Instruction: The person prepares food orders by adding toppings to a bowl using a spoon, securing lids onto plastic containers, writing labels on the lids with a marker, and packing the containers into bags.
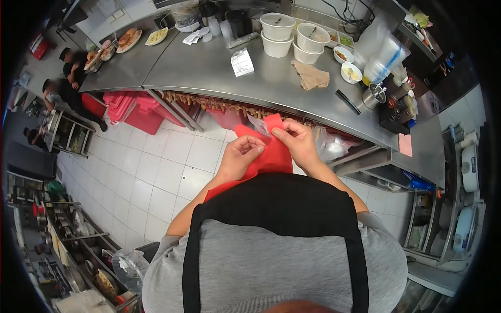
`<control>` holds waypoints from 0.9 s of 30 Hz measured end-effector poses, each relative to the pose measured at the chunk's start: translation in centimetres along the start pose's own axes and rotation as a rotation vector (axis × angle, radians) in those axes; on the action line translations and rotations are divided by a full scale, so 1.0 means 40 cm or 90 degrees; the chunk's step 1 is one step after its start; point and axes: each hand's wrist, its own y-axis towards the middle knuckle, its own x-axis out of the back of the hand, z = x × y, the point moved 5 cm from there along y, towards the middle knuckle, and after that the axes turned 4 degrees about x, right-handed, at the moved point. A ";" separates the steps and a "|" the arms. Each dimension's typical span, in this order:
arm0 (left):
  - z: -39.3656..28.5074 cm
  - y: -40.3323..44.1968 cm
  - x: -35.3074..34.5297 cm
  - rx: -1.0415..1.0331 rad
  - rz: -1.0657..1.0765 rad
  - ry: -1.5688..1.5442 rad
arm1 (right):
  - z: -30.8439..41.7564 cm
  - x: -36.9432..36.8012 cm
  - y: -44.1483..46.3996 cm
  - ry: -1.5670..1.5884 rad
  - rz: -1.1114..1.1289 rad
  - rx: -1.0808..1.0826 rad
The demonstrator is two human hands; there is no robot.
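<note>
A red fabric bag (pixel 275 156) hangs in front of my black apron, below the counter's front edge. My left hand (pixel 242 155) is closed, thumb and fingers pinching the bag's left side. Higher up and to the right, my right hand (pixel 296 140) pinches the bag's upper edge between thumb and forefinger. A clear plastic piece (pixel 259 125) shows at the bag's top, between the two hands. What lies inside the bag, if anything, is hidden.
A steel counter (pixel 193 70) holds lidded white tubs (pixel 277 27), a printed receipt (pixel 242 62), a brown paper napkin (pixel 311 75) and a black marker (pixel 348 101). Red bins (pixel 143 115) stand underneath. Plated food (pixel 129 40) sits far left. Several people (pixel 68 94) are beyond, left. Shelving (pixel 78 250) lines the lower left.
</note>
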 end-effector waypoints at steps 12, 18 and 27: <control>-0.007 0.019 -0.010 -0.001 0.022 -0.088 | 0.104 -0.029 -0.012 -0.324 0.042 0.287; 0.022 0.010 -0.020 0.085 0.074 -0.302 | 0.067 -0.027 -0.016 -0.219 0.015 0.185; 0.062 0.021 -0.006 0.063 0.100 -0.404 | 0.027 -0.037 -0.015 -0.139 0.057 0.147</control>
